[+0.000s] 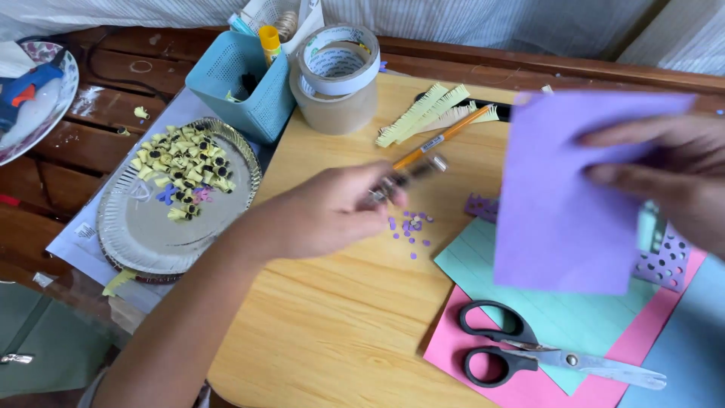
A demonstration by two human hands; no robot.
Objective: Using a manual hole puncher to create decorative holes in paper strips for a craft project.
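My left hand [325,215] pinches a small shiny tool [404,177]; it is too blurry for me to tell what it is. My right hand [664,177] grips the purple paper [566,204] by its right edge, held up over the green sheet [544,302] and pink sheet [529,385]. The paper hides part of the punched purple strip [664,264]. Scissors [529,351] lie below. The bare wooden board [340,317] near me has open room. My right hand is cut off at the picture's edge.
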